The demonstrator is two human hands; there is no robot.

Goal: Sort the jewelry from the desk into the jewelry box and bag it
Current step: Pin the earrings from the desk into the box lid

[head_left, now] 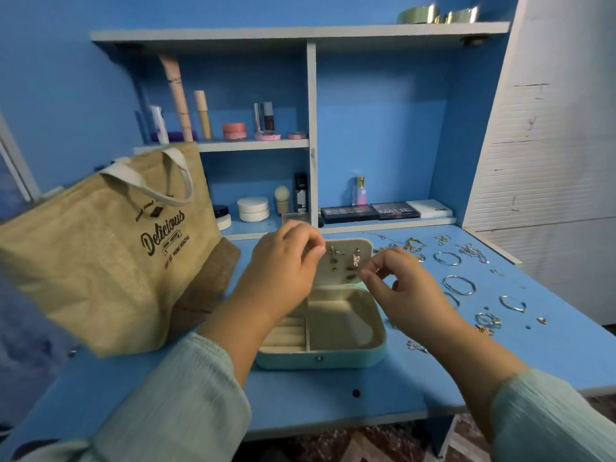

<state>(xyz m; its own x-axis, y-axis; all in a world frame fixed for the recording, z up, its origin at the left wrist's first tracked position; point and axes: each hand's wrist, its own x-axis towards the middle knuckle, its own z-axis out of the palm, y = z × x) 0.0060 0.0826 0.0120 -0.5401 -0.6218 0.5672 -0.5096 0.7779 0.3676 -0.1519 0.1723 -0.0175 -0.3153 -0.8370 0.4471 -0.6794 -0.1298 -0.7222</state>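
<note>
A mint jewelry box stands open mid-desk, its cream lid upright with a few earrings pinned on it. My left hand is raised at the lid's left edge, fingers curled, pinching something small that is hard to make out. My right hand hovers at the lid's right edge, thumb and forefinger pinched together on a tiny piece. Loose jewelry lies on the desk to the right: silver bangles, rings and chains. A tan jute tote bag stands to the left.
Shelves behind the desk hold cosmetics, jars and makeup palettes. A brown pouch lies between the bag and the box. A white cabinet borders the desk on the right. The desk's front edge is near me.
</note>
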